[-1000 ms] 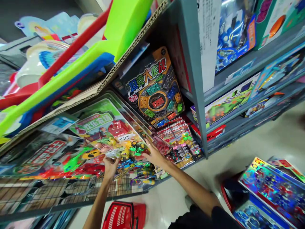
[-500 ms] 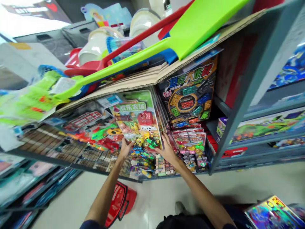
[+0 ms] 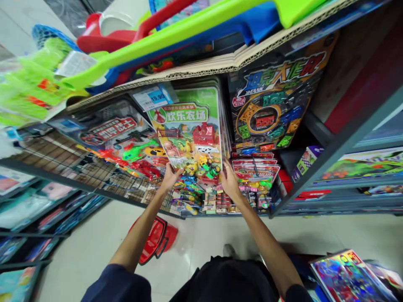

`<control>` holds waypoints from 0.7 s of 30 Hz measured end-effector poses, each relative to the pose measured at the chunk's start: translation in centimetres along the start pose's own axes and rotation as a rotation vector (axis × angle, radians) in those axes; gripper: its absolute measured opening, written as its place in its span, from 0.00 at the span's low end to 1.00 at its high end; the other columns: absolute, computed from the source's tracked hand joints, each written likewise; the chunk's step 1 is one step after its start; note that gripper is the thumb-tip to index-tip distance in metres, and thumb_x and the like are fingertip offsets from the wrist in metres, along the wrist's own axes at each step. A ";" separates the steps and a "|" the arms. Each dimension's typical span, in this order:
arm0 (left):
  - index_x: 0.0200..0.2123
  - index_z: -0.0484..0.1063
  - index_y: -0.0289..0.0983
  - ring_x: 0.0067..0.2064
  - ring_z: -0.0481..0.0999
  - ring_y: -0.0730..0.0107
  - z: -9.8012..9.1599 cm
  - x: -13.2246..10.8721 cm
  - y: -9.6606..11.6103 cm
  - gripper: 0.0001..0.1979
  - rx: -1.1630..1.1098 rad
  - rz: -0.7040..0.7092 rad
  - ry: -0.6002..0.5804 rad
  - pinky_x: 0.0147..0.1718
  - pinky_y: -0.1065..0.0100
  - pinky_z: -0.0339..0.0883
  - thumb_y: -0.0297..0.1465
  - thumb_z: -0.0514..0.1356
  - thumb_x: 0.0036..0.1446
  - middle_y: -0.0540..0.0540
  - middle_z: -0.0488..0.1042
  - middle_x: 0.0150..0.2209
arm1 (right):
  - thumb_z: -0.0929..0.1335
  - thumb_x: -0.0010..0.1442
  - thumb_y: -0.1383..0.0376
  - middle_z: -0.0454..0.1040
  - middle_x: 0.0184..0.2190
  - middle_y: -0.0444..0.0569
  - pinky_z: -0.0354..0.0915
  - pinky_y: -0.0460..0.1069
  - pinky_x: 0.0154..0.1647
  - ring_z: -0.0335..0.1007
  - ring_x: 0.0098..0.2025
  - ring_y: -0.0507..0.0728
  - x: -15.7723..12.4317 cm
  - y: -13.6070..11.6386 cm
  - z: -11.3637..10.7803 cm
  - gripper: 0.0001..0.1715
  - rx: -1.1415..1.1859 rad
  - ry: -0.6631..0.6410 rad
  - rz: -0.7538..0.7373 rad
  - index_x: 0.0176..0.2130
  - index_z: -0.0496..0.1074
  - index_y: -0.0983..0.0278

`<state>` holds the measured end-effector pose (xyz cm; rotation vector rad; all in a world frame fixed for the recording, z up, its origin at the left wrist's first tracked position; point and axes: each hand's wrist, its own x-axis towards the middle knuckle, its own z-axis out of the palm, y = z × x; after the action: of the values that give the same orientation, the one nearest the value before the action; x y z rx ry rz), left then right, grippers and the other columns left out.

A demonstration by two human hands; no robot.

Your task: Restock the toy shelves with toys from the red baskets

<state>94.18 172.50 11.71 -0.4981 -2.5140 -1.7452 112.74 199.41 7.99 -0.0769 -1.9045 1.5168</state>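
Left hand [image 3: 171, 178] closed on toy pack [image 3: 190, 132] at 7 o'clock, right hand [image 3: 231, 181] at 5. Gripped, not clear of packs behind [image 3: 224, 123].

Pale glossy floor [image 3: 198, 241] catching light; grey shelf post [image 3: 351, 132] at right

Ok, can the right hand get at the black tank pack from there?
Probably yes: the tank pack is just up and right of the right hand, its face largely uncovered. But that hand is at the farm pack, so it would likely need to leave its edge.
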 end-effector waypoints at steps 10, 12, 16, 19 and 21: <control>0.51 0.65 0.39 0.50 0.79 0.55 3.4 -4.6 1.1 0.32 0.129 0.020 0.100 0.56 0.51 0.73 0.47 0.74 0.51 0.41 0.76 0.49 | 0.64 0.71 0.51 0.78 0.59 0.58 0.68 0.62 0.69 0.74 0.63 0.64 0.6 1.0 -3.1 0.23 -0.042 0.228 0.069 0.54 0.78 0.60; 0.51 0.65 0.39 0.49 0.79 0.55 3.4 -5.5 1.0 0.31 0.076 0.018 0.092 0.55 0.52 0.73 0.47 0.73 0.53 0.41 0.77 0.49 | 0.64 0.70 0.49 0.79 0.56 0.59 0.69 0.63 0.68 0.75 0.61 0.65 0.2 0.9 -2.8 0.26 -0.022 0.261 0.126 0.56 0.77 0.61; 0.52 0.63 0.40 0.49 0.81 0.56 3.7 -6.3 1.0 0.29 -0.034 0.002 0.046 0.54 0.53 0.73 0.47 0.71 0.57 0.40 0.78 0.50 | 0.64 0.68 0.46 0.81 0.56 0.61 0.71 0.65 0.64 0.78 0.57 0.67 0.1 0.4 -2.0 0.33 0.036 0.306 0.222 0.61 0.75 0.64; 0.52 0.64 0.40 0.49 0.81 0.56 3.6 -6.4 1.2 0.28 -0.058 -0.025 0.024 0.55 0.53 0.72 0.46 0.71 0.57 0.40 0.80 0.49 | 0.65 0.67 0.46 0.81 0.55 0.62 0.72 0.64 0.62 0.79 0.55 0.66 0.0 0.0 -1.6 0.34 0.019 0.321 0.234 0.60 0.75 0.66; 0.51 0.64 0.40 0.48 0.81 0.56 3.3 -6.4 1.3 0.27 -0.103 -0.015 0.023 0.54 0.54 0.72 0.46 0.71 0.57 0.41 0.80 0.47 | 0.65 0.66 0.45 0.81 0.54 0.62 0.73 0.63 0.61 0.79 0.54 0.66 -0.1 -0.2 -1.3 0.35 -0.011 0.334 0.234 0.59 0.75 0.66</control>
<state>101.14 174.41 10.35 -0.4628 -2.4287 -1.8816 113.60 200.44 8.19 -0.5412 -1.6781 1.5320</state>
